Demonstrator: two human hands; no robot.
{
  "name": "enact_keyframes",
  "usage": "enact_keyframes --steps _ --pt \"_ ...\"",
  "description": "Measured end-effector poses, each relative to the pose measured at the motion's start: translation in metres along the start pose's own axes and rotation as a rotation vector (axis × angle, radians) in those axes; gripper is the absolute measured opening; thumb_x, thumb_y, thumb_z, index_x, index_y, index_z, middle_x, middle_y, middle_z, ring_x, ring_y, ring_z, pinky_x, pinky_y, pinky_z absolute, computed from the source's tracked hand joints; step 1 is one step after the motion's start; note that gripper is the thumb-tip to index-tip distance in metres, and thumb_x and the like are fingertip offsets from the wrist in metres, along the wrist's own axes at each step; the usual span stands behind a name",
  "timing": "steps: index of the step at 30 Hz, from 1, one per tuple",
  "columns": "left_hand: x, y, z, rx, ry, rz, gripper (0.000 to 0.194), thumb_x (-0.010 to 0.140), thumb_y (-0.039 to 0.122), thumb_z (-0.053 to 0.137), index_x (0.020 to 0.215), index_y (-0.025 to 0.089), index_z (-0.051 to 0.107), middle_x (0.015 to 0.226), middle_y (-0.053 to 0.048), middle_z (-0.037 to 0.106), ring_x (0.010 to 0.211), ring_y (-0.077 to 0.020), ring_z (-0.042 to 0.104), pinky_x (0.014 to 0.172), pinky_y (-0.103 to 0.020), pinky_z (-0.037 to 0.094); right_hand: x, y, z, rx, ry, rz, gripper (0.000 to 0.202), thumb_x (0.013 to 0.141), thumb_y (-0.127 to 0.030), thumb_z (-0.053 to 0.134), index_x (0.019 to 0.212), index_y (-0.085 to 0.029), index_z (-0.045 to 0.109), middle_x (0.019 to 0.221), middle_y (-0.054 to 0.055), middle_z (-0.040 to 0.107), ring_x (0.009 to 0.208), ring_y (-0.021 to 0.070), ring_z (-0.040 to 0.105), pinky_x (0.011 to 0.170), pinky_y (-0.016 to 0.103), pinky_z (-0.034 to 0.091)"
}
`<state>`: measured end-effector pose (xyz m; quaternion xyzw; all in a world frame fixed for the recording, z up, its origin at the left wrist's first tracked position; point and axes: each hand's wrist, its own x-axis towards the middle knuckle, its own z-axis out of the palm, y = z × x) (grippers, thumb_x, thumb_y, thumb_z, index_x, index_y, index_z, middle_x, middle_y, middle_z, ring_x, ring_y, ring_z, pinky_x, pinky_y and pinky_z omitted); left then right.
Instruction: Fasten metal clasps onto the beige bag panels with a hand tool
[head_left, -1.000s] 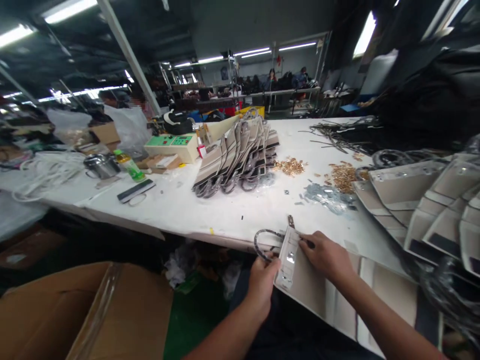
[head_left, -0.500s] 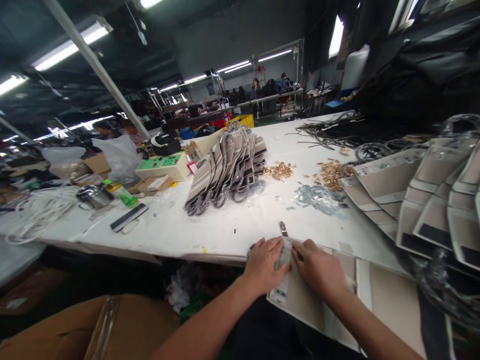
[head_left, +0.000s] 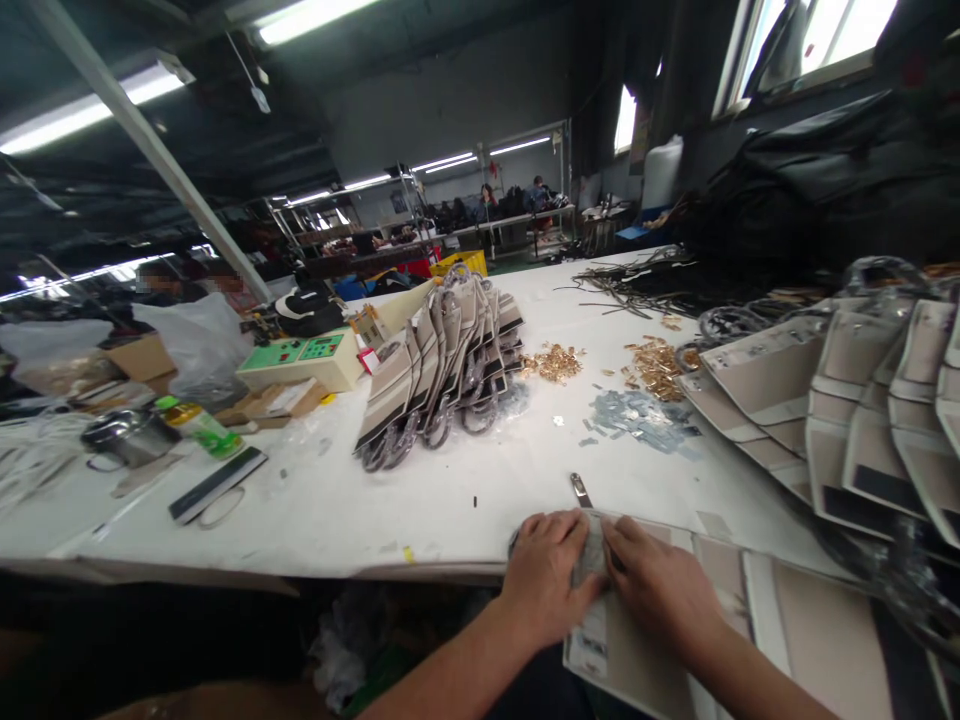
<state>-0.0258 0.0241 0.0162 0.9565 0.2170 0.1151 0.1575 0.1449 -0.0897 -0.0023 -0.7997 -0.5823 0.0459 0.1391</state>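
A beige, dark-banded bag panel (head_left: 645, 650) lies over the table's front edge under both hands. My left hand (head_left: 547, 575) rests flat across its left end, fingers stretched and thumb apart. Beside it, my right hand (head_left: 660, 580) presses down with curled fingers and thumb close together; whatever is between them is hidden. A clear plastic strip (head_left: 592, 640) runs along the panel's end, partly covered by my left hand. Just beyond the fingertips lies a small silver metal tool (head_left: 579, 490), possibly nail clippers.
Beige bag pieces with plastic-wrapped handles stand in a stack (head_left: 442, 360) at centre and another (head_left: 847, 400) at right. Between them lie gold metal fittings (head_left: 656, 367) and thin grey metal plates (head_left: 637, 420). A bottle (head_left: 201, 428) and metal pot (head_left: 129, 437) are at left.
The camera view has turned slightly, so the hands and panel appear lower and further right. Both hands keep nearly the same place on the panel.
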Motion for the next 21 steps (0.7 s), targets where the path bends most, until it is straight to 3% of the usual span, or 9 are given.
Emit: enact_keyframes --steps 7,11,13,17,19,21 --pt "0.0 -0.004 0.0 0.054 -0.009 0.046 0.065 0.103 0.057 0.061 0.157 0.024 0.052 0.157 -0.008 0.061 0.143 -0.029 0.056 0.123 -0.051 0.045 -0.002 -0.004 0.001 -0.014 -0.051 0.016 0.038 0.107 -0.022 0.042 0.13 -0.028 0.072 0.123 0.007 0.075 0.092 0.0252 0.079 0.069 0.033 0.051" --pt "-0.001 -0.008 0.004 0.006 -0.009 0.034 0.069 0.099 0.059 0.069 0.157 0.025 0.053 0.159 -0.007 0.06 0.145 -0.0289 0.055 0.125 -0.05 0.044 0.014 0.011 -0.013 0.143 -0.078 0.034 0.035 0.106 -0.035 0.047 0.121 -0.03 0.078 0.109 0.004 0.079 0.097 0.0255 0.078 0.08 0.034 0.055" --pt "-0.001 -0.01 0.004 -0.037 -0.015 0.047 0.072 0.097 0.062 0.07 0.157 0.025 0.052 0.16 -0.007 0.059 0.145 -0.0291 0.055 0.125 -0.051 0.043 0.036 0.024 -0.024 0.195 -0.05 0.093 0.033 0.104 -0.041 0.054 0.117 -0.031 0.082 0.11 0.004 0.082 0.102 0.0254 0.078 0.087 0.034 0.056" --pt "-0.002 -0.013 0.001 -0.087 -0.002 0.036 0.07 0.096 0.061 0.071 0.154 0.025 0.054 0.16 -0.007 0.06 0.144 -0.0299 0.056 0.127 -0.053 0.041 0.095 0.041 -0.045 0.073 0.041 0.167 0.033 0.103 -0.041 0.061 0.127 -0.03 0.082 0.128 0.006 0.08 0.112 0.0278 0.075 0.094 0.037 0.056" --pt "-0.008 -0.011 0.001 -0.111 0.011 0.003 0.069 0.094 0.061 0.071 0.152 0.027 0.056 0.157 -0.008 0.062 0.142 -0.0315 0.058 0.126 -0.054 0.042 0.124 0.03 -0.05 0.046 0.07 0.132 0.028 0.103 -0.037 0.066 0.124 -0.026 0.082 0.124 0.008 0.079 0.107 0.0276 0.076 0.093 0.04 0.058" --pt "-0.013 -0.007 0.006 -0.135 0.007 -0.015 0.071 0.091 0.065 0.071 0.151 0.03 0.057 0.151 -0.009 0.067 0.137 -0.0343 0.062 0.121 -0.055 0.046 0.153 -0.002 -0.047 0.052 0.127 0.046 0.027 0.103 -0.037 0.072 0.123 -0.021 0.078 0.121 0.009 0.077 0.104 0.0256 0.075 0.093 0.043 0.061"
